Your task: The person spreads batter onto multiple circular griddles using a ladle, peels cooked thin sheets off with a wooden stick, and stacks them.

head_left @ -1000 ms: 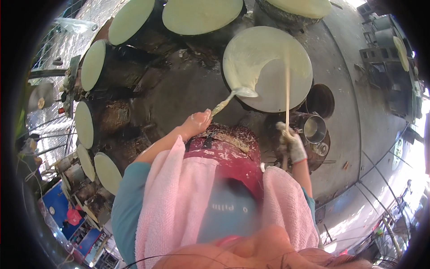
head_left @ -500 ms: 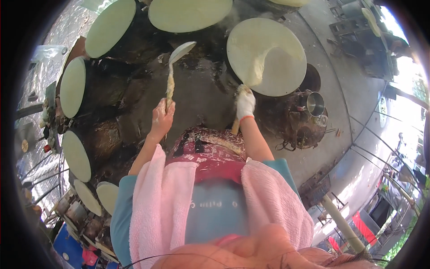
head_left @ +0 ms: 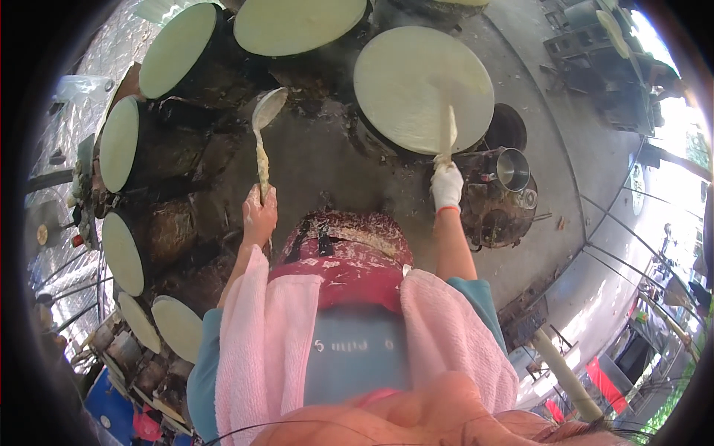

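My bare left hand (head_left: 259,215), smeared with pale batter, is closed around the handle of a ladle (head_left: 269,108). Batter cakes the handle, and the bowl points up and away from me. My right hand (head_left: 448,186) wears a white glove with an orange cuff. It grips a long, flat spreader (head_left: 449,137), whose blade lies across the near right part of a large round griddle (head_left: 367,56). A pale layer of batter (head_left: 405,89) coats the griddle, with a thicker wet patch beside the blade. The spreader's far end is blurred.
More pale-topped round griddles (head_left: 177,48) curve around ahead and to my left, including one at the far middle (head_left: 297,22). A metal pot (head_left: 512,169) stands on a rusty drum-like stand (head_left: 498,219) right of my gloved hand. Grey floor (head_left: 550,149) extends beyond.
My right hand has moved right with the spreader, which now points away across the griddle. The batter is spread more widely. My left hand and the ladle have shifted left and slightly nearer.
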Tool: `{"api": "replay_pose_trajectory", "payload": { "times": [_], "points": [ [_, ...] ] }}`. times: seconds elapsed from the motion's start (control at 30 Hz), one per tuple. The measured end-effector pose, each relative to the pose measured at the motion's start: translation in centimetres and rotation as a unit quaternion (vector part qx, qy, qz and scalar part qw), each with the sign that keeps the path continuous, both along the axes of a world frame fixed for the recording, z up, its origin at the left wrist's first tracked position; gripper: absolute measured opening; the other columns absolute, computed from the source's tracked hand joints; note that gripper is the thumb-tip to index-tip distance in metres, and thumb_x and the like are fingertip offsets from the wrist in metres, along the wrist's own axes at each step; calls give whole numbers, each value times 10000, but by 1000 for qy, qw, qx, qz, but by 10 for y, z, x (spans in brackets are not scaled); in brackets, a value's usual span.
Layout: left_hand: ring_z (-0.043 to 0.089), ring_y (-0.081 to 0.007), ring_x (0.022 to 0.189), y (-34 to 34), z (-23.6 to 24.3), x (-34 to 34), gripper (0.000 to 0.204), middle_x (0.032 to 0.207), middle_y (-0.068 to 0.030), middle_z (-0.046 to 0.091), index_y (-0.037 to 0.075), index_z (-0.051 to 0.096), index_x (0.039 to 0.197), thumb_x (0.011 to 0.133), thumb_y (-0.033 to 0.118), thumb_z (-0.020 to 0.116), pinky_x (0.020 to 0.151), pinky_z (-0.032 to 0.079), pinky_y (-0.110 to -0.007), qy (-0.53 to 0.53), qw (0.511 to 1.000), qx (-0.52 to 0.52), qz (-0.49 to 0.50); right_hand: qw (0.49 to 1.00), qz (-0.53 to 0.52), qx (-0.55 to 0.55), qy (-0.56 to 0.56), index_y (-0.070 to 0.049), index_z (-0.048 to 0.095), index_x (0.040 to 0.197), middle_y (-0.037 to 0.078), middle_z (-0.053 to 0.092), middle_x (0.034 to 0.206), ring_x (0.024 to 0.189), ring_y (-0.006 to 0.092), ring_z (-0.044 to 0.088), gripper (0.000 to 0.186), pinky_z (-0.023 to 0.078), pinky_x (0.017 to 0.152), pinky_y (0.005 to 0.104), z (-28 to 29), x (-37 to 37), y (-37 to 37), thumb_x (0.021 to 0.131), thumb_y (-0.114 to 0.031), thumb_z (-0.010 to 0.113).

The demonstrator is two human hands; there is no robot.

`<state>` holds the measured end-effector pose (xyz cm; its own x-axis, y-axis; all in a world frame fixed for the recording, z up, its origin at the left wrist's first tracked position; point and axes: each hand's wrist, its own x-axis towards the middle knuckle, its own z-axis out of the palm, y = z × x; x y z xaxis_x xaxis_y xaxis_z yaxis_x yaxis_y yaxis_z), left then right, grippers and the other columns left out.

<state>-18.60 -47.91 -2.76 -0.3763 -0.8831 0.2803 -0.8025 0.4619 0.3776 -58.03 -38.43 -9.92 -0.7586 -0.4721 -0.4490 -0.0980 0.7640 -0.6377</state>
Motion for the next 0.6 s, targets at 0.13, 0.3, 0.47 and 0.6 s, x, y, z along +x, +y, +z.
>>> {"api": "replay_pose_trajectory", "payload": {
  "times": [0.13,0.3,0.47,0.6],
  "points": [
    [568,-257,562,27,8,-33,168,686,-138,594,6,581,883,896,167,537,525,465,-350,29,999,13,-1,986,31,-121,-113,-59,639,948,164,635,730,622,268,613,297,481,565,374,-11,-4,12,911,-321,503],
    [429,-89,354,58,45,-76,193,542,-25,475,9,536,830,918,181,535,326,312,-240,258,889,330,187,977,192,56,71,-136,589,1053,207,645,842,817,407,614,298,483,710,489,4,-26,44,915,-345,427],
    [446,-110,365,74,53,-108,197,563,-44,494,5,539,837,917,185,542,341,335,-252,263,876,353,196,994,97,-50,-24,-42,649,899,202,639,763,725,386,613,367,468,634,427,-14,-107,29,921,-353,456],
    [386,-99,334,82,19,-95,179,529,-24,470,17,539,852,925,178,514,331,271,-251,116,965,210,104,974,204,-69,-66,-103,639,987,206,640,776,759,381,621,331,482,671,444,-10,-73,63,910,-377,469]
  ]
}}
